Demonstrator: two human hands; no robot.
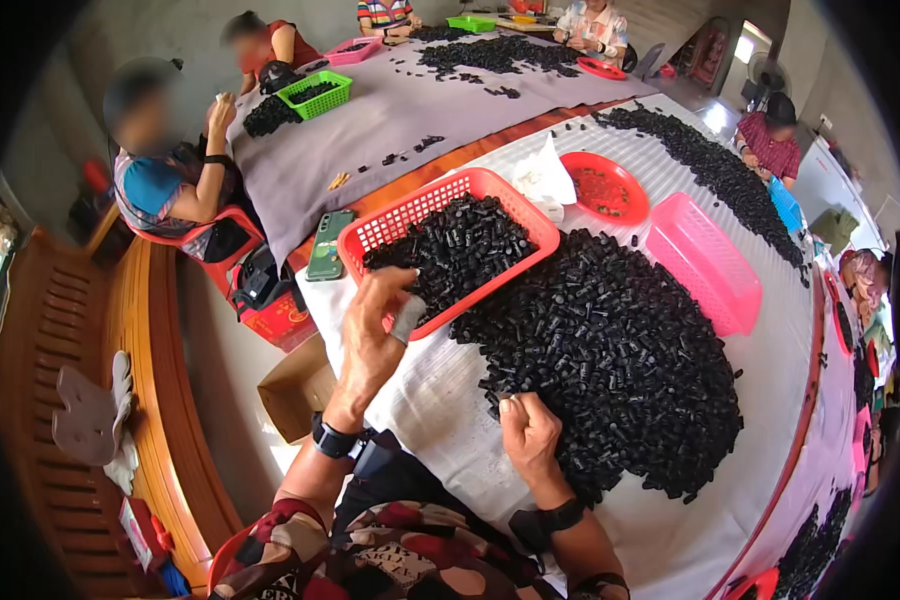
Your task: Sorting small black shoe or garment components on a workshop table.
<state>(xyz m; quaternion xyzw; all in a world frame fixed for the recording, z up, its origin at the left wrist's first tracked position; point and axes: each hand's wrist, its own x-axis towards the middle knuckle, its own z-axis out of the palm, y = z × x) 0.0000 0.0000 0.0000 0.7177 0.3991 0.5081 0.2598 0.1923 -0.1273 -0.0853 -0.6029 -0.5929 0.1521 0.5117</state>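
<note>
A red plastic basket (548, 243) with lattice walls holds many small black cylindrical pieces (460, 245). At its near left corner is my left hand (370, 325), its bent fingers reaching over the rim and its thumb, wrapped in grey, held apart from them. I see nothing between those fingers. To the right of the basket spreads a large heap of the same black pieces (620, 370). My right hand (530, 430) is closed at the heap's near left edge, thumb against curled fingers; whatever it may hold is hidden.
A red plate (638, 195), white tissue (545, 175) and pink basket (705, 270) lie beyond the heap. A green phone (328, 245) lies left of the red basket. Several people sit around the tables with more black pieces. A wooden bench (150, 380) stands at left.
</note>
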